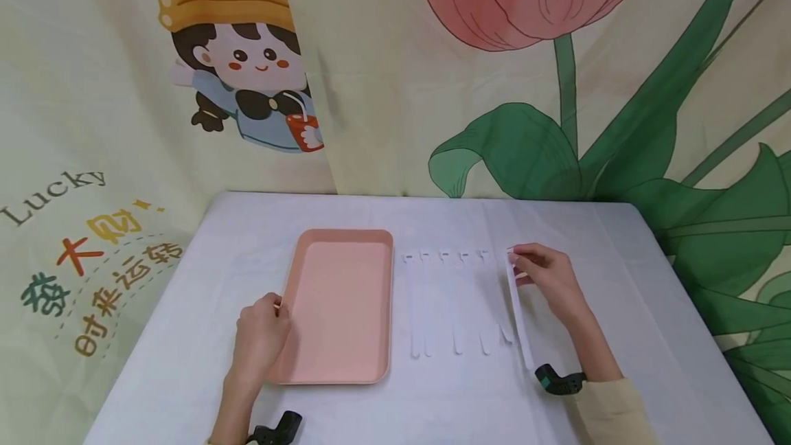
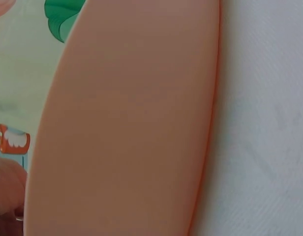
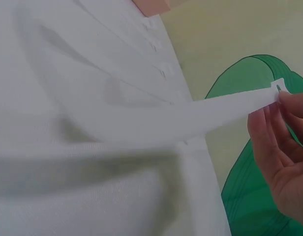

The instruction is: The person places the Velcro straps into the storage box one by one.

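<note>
A pink rectangular tray [image 1: 336,307] lies on the white-covered table. My left hand [image 1: 262,332] is at its left rim, fingers curled and gripping the edge. In the left wrist view the tray's outer wall [image 2: 127,123] fills the middle, and only part of the hand [image 2: 9,194] shows. My right hand [image 1: 550,280] pinches the far end of a thin white strip [image 1: 520,314], which has a small notched tab. Seen from the right wrist, the strip [image 3: 230,108] slopes away from the fingertips, raised off the cloth at the pinched end, with its other end curving.
Several similar white strips [image 1: 455,304] lie side by side between the tray and my right hand, their notched ends towards the back. Behind the table [image 1: 587,225] hangs a printed curtain [image 1: 377,88] with a cartoon figure and a tulip.
</note>
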`<state>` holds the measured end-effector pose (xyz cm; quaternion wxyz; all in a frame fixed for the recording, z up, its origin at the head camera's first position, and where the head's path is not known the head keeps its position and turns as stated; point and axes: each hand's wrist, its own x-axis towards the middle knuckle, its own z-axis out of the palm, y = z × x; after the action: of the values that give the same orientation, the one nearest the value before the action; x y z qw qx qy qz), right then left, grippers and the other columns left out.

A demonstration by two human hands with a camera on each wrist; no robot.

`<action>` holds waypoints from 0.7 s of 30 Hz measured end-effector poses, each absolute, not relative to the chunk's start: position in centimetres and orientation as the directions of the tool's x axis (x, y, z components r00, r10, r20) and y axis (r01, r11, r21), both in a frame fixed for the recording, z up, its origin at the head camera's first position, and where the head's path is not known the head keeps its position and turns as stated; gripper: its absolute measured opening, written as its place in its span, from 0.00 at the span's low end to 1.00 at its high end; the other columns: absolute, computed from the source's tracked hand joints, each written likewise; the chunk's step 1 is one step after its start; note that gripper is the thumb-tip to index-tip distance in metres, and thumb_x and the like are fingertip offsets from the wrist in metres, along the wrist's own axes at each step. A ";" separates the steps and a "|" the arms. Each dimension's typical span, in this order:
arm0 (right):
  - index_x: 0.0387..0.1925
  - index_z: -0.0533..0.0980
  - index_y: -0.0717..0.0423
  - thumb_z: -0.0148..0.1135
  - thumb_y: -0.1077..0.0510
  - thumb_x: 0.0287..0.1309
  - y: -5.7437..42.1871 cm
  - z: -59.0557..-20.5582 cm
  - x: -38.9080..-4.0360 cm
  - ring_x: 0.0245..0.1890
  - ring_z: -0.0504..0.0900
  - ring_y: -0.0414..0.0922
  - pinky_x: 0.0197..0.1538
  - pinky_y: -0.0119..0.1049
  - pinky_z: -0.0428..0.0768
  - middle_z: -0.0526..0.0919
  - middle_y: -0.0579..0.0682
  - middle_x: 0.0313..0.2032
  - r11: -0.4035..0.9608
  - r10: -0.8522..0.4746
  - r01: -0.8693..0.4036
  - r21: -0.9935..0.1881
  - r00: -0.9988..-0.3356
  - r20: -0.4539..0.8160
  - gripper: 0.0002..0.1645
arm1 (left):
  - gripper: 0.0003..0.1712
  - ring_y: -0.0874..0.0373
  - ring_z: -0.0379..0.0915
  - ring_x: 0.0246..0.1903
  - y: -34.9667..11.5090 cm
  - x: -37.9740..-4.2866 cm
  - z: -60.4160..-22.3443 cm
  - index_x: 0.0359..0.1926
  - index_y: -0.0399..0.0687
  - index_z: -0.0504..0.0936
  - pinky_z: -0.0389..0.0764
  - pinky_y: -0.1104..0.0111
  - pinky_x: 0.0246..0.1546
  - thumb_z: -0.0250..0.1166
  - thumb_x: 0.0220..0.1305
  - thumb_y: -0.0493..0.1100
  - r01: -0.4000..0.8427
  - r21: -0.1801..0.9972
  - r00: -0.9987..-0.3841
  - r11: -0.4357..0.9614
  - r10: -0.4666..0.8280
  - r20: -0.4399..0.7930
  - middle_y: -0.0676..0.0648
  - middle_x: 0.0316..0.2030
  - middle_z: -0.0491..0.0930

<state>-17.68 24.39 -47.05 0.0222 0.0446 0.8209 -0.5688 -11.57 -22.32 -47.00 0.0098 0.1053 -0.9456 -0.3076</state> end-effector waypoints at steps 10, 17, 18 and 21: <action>0.58 0.79 0.60 0.66 0.51 0.69 21.2 -45.5 -16.8 0.39 0.86 0.48 0.42 0.41 0.87 0.83 0.62 0.52 0.296 0.005 0.066 -0.953 -0.998 -0.067 0.23 | 0.23 0.49 0.80 0.27 -22.7 -11.4 -47.3 0.64 0.30 0.73 0.78 0.62 0.25 0.54 0.70 0.33 -0.198 0.626 -0.975 0.754 -0.219 -0.045 0.29 0.41 0.84; 0.56 0.79 0.62 0.66 0.55 0.68 19.0 -44.7 -16.6 0.38 0.87 0.51 0.40 0.47 0.88 0.84 0.62 0.48 0.250 -0.040 0.046 -0.967 -0.998 -0.057 0.19 | 0.23 0.52 0.77 0.23 -22.6 -11.4 -47.0 0.64 0.30 0.74 0.75 0.65 0.22 0.54 0.70 0.32 -0.197 0.624 -0.974 0.756 -0.221 -0.040 0.29 0.40 0.84; 0.56 0.79 0.62 0.66 0.56 0.68 18.7 -44.7 -16.6 0.38 0.87 0.52 0.40 0.47 0.88 0.84 0.62 0.47 0.246 -0.045 0.043 -0.968 -0.997 -0.056 0.19 | 0.23 0.52 0.77 0.24 -22.6 -11.4 -47.0 0.64 0.30 0.74 0.75 0.65 0.22 0.55 0.70 0.32 -0.198 0.623 -0.975 0.756 -0.220 -0.043 0.29 0.40 0.84; 0.55 0.79 0.61 0.66 0.56 0.68 17.9 -44.5 -16.6 0.38 0.86 0.54 0.39 0.47 0.88 0.84 0.62 0.46 0.236 -0.053 0.037 -0.971 -0.997 -0.051 0.18 | 0.23 0.52 0.77 0.24 -22.7 -11.4 -47.0 0.64 0.29 0.74 0.75 0.64 0.22 0.54 0.70 0.32 -0.200 0.624 -0.975 0.756 -0.219 -0.047 0.28 0.40 0.84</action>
<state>-16.58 17.89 -44.47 0.0365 -0.0053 0.7853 -0.6181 -11.41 -22.73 -46.97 0.0145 0.1117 -0.9368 -0.3311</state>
